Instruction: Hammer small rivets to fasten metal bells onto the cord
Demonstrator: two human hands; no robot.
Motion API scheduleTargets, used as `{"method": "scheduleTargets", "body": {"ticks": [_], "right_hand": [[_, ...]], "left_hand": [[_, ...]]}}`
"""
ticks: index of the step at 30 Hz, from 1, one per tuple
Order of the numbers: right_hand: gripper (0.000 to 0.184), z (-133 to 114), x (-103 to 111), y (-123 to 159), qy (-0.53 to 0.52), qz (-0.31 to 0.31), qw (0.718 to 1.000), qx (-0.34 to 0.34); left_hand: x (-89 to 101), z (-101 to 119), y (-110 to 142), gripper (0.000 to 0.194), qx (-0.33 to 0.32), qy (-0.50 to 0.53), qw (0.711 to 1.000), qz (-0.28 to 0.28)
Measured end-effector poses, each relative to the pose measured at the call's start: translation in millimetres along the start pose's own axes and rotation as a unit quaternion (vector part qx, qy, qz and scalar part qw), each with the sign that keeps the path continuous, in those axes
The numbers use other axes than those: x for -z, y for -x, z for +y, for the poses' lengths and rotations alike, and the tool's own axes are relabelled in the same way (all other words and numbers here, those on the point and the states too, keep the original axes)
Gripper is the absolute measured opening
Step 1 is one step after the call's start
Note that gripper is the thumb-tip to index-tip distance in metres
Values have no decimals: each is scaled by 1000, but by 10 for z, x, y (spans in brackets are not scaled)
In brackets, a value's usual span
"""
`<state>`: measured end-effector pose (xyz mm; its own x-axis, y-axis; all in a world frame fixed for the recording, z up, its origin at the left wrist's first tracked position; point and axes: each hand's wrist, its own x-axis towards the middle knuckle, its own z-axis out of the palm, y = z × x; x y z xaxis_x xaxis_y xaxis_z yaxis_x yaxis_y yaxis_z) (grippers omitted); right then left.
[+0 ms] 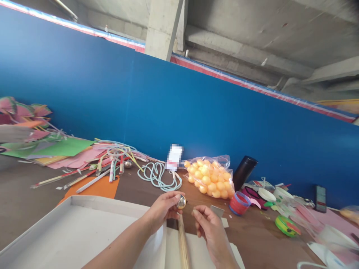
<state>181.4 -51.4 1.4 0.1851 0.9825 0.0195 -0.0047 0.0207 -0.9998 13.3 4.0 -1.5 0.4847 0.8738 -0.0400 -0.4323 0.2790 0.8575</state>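
Between the thumb and fingers of my left hand is a shiny silver ball. To the right of it, a short gap away, my right hand is raised with thumb and forefinger pressed together; whatever they may pinch is too small to make out. Below and between both hands lies a bundle of thin wooden sticks, on white sheets of card. A large shallow white box lid lies under my left forearm.
Behind my hands are a bag of orange balls, a pale blue cord and a black bottle. A red tape roll and a green-yellow tape measure lie right. Coloured paper and another person's arm appear left.
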Motion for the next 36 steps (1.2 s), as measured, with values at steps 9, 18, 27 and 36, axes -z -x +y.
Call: {"method": "scheduleTargets", "body": {"ticks": [9,18,27,36], "right_hand": [[27,-53,-231,-132,6,25,998,51],[22,-189,-502,-209,-149,21,985,85],[20,-17,-413,-124,-163,-16,985,44],[19,-1,-474,-96,-134,-64,989,15]], "left_hand": [[45,-51,-67,36,1,21,1000,3],[31,16,-70,30,-11,71,997,27],[55,2,-62,26,-28,110,993,37],[16,15,-47,24,-30,91,995,33]]}}
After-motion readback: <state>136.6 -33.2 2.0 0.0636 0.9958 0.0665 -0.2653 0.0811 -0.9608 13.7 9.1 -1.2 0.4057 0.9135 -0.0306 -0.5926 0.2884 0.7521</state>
